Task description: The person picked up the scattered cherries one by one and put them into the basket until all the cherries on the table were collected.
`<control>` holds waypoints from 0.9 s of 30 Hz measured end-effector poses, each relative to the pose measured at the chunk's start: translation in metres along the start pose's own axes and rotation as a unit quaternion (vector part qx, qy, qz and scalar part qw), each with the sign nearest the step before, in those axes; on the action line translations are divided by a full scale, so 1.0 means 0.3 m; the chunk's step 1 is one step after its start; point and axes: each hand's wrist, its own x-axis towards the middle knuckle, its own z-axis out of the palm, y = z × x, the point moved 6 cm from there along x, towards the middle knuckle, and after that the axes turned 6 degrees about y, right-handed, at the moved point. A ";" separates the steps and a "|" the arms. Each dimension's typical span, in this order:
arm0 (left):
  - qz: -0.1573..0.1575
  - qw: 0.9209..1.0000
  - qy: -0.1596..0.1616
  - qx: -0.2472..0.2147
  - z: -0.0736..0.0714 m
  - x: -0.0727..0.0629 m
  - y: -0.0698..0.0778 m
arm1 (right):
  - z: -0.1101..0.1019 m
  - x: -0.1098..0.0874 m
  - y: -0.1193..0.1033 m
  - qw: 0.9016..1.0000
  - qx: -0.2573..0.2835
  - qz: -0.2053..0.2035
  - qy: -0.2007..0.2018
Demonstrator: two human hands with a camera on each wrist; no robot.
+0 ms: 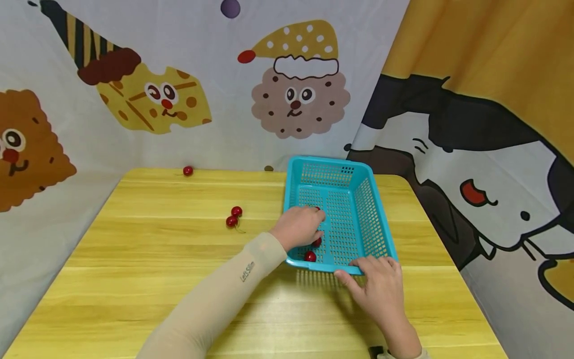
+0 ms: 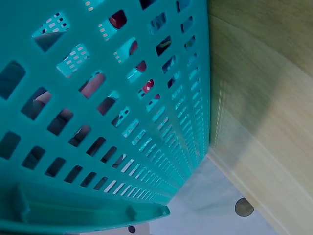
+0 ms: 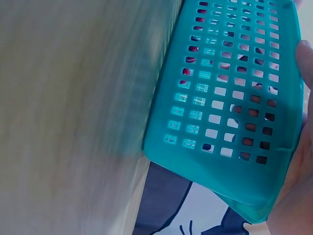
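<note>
A teal slotted basket (image 1: 360, 199) stands on the yellow wooden table (image 1: 157, 259), right of centre. My left hand (image 1: 314, 222), in a beige sleeve, reaches over the basket's left wall with curled fingers. A red cherry (image 1: 317, 209) peeks out at its fingertips. Two more cherries (image 1: 310, 256) lie on the basket floor near the front left corner. My right hand (image 1: 358, 271) grips the basket's near rim at the front right. In the left wrist view the basket wall (image 2: 122, 147) fills the frame, and red cherries (image 2: 148, 86) show through its slots. The right wrist view shows the basket (image 3: 230, 98) with a finger (image 3: 305, 58) at its edge.
A pair of cherries (image 1: 233, 217) joined by stems lies on the table left of the basket. One single cherry (image 1: 188, 171) sits at the table's far edge. Cartoon-printed cloth (image 1: 296, 94) hangs behind and to the right of the table.
</note>
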 end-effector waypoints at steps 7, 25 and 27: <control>0.006 1.000 0.000 -0.005 0.000 0.002 0.003 | -0.001 -0.002 0.000 1.000 -0.001 0.002 0.002; -0.073 0.982 0.143 -0.099 -0.073 -0.029 -0.087 | -0.003 0.000 -0.001 1.000 -0.004 -0.003 0.003; -0.088 0.975 0.164 -0.120 -0.077 -0.042 -0.117 | 0.000 -0.002 0.000 1.000 -0.005 -0.002 -0.001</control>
